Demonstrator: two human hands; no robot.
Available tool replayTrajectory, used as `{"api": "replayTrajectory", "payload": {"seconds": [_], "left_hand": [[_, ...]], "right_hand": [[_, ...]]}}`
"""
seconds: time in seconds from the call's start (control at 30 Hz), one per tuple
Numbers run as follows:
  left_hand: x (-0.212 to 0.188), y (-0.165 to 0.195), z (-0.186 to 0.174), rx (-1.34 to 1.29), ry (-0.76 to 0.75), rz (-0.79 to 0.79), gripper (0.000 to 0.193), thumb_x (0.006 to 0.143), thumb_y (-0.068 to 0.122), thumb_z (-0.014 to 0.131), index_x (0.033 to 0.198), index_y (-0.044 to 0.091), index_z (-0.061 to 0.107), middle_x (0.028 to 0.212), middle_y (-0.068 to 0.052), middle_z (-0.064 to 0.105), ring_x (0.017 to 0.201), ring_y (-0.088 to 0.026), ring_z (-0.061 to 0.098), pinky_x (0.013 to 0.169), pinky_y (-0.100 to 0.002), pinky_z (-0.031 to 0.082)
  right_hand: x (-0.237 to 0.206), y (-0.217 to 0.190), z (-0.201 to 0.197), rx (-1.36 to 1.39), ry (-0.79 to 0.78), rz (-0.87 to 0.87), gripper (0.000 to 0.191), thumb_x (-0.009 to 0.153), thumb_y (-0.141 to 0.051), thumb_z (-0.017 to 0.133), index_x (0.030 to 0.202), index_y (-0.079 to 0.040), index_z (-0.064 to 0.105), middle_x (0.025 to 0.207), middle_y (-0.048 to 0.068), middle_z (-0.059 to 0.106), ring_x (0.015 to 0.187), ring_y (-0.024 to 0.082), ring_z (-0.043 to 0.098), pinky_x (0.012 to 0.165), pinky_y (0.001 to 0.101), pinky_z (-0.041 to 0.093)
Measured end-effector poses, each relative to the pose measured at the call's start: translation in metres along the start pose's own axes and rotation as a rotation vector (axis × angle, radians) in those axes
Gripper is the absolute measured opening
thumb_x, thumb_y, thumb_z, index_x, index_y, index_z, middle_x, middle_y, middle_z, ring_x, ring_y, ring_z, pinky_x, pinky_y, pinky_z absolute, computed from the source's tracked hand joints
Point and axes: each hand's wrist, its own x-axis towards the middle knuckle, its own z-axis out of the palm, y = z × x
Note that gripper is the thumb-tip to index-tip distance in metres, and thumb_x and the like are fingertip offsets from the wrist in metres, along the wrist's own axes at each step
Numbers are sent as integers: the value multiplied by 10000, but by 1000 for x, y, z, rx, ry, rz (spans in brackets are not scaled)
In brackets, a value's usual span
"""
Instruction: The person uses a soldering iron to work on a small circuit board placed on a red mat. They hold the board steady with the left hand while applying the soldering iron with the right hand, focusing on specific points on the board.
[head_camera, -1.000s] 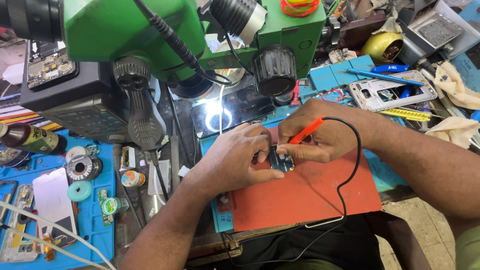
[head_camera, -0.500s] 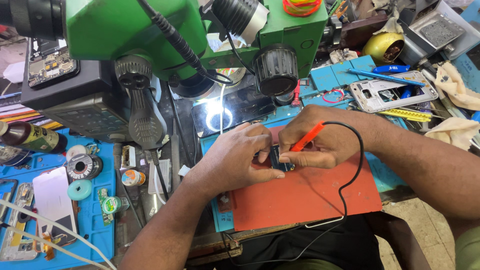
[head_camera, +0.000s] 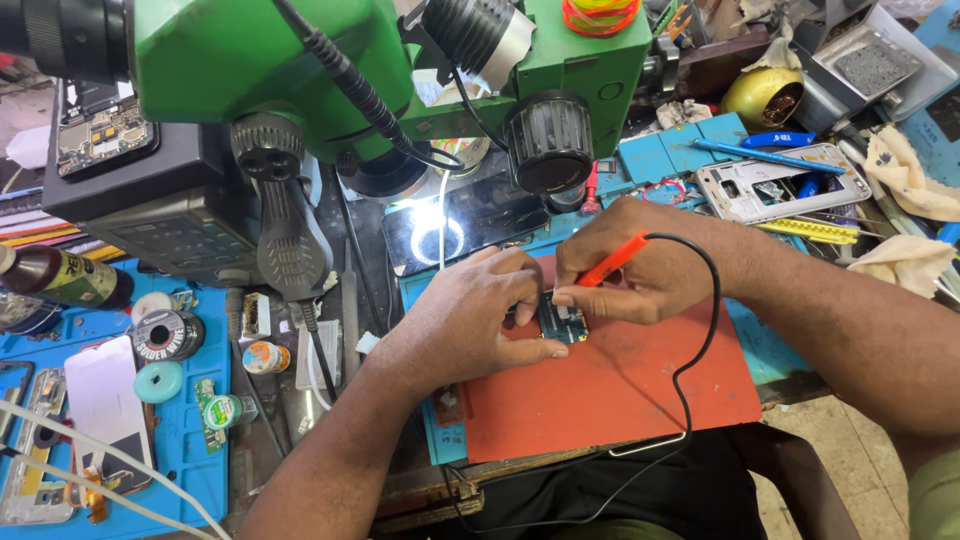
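Far left on the blue mat: a dark bottle (head_camera: 62, 280) with a yellow-and-green label lying on its side, a black solder spool (head_camera: 167, 335) and a small round green-labelled tin (head_camera: 226, 411) below it. At centre, left hand (head_camera: 478, 322) pinches the small circuit board (head_camera: 562, 322) by its left edge on the red mat (head_camera: 610, 385); right hand (head_camera: 640, 270), fingers closed on an orange probe (head_camera: 610, 261), holds the tip at the board's top edge. Against the earlier frames, both hands keep the same grip and the board has not shifted.

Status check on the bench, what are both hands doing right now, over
Left hand steadies small circuit board on red mat. Right hand pinches orange probe, tip at board. Green microscope overhead, nothing blocking.
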Motion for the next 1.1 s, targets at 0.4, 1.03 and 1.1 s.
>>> {"api": "replayTrajectory", "payload": {"seconds": [0.4, 1.03, 1.1], "left_hand": [[0, 3, -2, -15, -6, -33, 514, 706, 461, 872, 701, 81, 525, 850, -62, 572, 851, -270, 604, 711, -405, 503], [-1, 0, 0, -5, 41, 47, 509, 702, 442, 879, 658, 71, 533, 874, -61, 598, 855, -287, 614, 706, -401, 510], [-1, 0, 0, -5, 20, 14, 512, 699, 448, 881, 690, 68, 537, 830, -67, 584, 844, -292, 607, 717, -410, 506]], "right_hand": [[0, 0, 1, 27, -60, -11, 235, 907, -281, 707, 764, -96, 733, 636, 28, 710, 544, 202, 686, 504, 331, 526], [0, 2, 1, 34, 10, -42, 226, 936, -259, 703, 791, -86, 710, 665, 46, 691, 553, 221, 661, 514, 343, 500], [-2, 0, 2, 78, -46, -37, 240, 935, -263, 709, 769, -89, 711, 656, 45, 692, 547, 218, 658, 512, 343, 503]]}}
